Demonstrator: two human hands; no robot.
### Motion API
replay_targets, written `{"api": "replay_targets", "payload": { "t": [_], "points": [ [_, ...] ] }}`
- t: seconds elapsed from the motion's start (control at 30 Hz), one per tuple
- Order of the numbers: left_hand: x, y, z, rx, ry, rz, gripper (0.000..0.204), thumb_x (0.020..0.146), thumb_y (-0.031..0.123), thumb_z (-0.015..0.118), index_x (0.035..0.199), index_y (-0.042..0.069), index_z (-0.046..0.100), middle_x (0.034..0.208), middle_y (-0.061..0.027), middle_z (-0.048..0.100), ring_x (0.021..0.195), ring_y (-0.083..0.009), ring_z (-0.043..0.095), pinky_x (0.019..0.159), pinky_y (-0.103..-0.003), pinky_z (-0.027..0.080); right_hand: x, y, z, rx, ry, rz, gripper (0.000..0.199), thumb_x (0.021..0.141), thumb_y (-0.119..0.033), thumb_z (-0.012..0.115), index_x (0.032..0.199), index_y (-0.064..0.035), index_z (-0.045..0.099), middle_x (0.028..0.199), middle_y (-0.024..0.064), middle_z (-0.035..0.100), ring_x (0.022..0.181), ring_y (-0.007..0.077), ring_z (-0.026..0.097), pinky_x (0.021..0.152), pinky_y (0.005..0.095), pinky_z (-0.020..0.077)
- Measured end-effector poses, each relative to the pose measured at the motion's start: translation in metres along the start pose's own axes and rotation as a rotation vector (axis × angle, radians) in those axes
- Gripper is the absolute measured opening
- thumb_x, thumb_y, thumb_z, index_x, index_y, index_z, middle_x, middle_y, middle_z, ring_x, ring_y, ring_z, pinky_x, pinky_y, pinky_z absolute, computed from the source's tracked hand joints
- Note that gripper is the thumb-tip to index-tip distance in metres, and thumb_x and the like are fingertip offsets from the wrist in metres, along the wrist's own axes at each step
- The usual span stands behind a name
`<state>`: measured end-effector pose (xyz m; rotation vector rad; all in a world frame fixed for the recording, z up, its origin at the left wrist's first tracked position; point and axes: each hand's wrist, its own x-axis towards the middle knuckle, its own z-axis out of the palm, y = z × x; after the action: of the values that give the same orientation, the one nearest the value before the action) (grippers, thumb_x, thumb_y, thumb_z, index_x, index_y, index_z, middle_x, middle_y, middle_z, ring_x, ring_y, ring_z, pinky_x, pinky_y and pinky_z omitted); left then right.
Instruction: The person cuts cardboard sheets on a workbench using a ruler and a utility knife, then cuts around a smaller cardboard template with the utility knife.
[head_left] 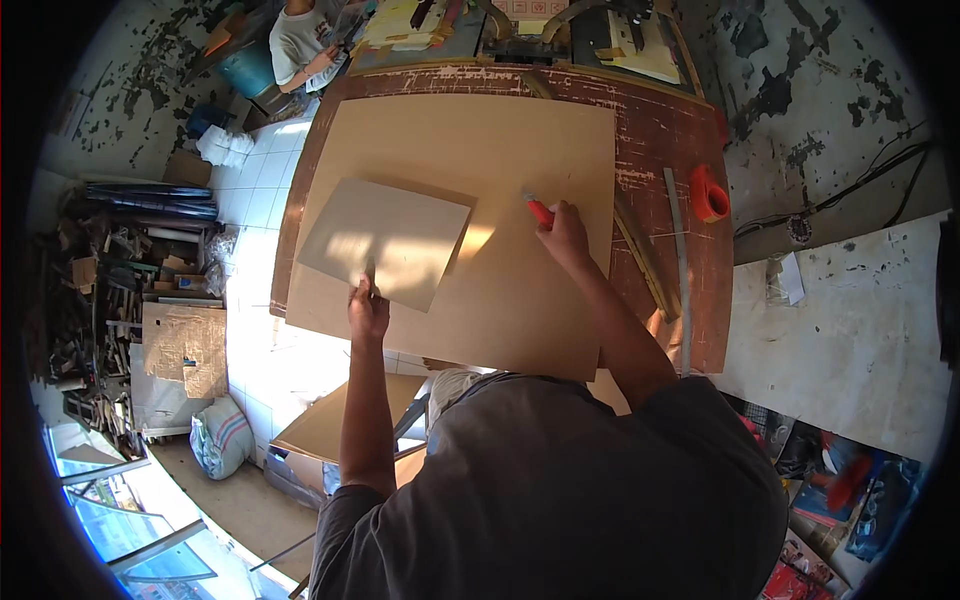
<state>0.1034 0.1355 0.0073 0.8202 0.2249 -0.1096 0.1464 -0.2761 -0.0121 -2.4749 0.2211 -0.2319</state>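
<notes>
My left hand grips a smaller greyish board by its near edge, thumb on top and the other fingers hidden beneath. That board is tilted over a large brown cardboard sheet, and a shadow falls along its right side. In my right hand is a red utility knife, its fingers closed round the handle. The knife's tip points away to the upper left, over the right part of the sheet; whether it touches is unclear.
Beneath the sheet is a worn red-brown table. On its right lie a long metal ruler, a wooden strip and a red tape dispenser. Another person is at the far left. Scrap wood is piled against the left wall.
</notes>
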Motion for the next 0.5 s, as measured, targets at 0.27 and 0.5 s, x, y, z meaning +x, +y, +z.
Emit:
{"api": "replay_targets", "payload": {
  "t": [0.27,0.5],
  "points": [
    [0.071,0.025,0.049,0.444,0.354,-0.094,0.077,0.099,0.045,0.062,0.153,-0.001,0.031,0.143,-0.0141,0.052,0.127,-0.029,0.053,0.104,-0.046,0.044,-0.044,0.074,-0.1,-0.065,0.201,0.231,0.042,0.086,-0.019,0.07,0.119,0.0008,0.054,0.099,0.025,0.067,0.091,0.0419,0.067,0.078,0.0488,0.0521],
    [-0.017,-0.006,0.039,0.694,0.112,-0.119,0.061,0.097,0.043,0.066,0.139,0.001,0.051,0.127,-0.0155,0.065,0.118,-0.0259,0.062,0.1,-0.04,0.047,-0.084,0.11,-0.132,-0.314,0.172,0.247,0.065,0.08,-0.035,0.081,0.123,0.0051,0.053,0.1,0.0295,0.065,0.092,0.0447,0.066,0.081,0.0526,0.0518]
  ]
}}
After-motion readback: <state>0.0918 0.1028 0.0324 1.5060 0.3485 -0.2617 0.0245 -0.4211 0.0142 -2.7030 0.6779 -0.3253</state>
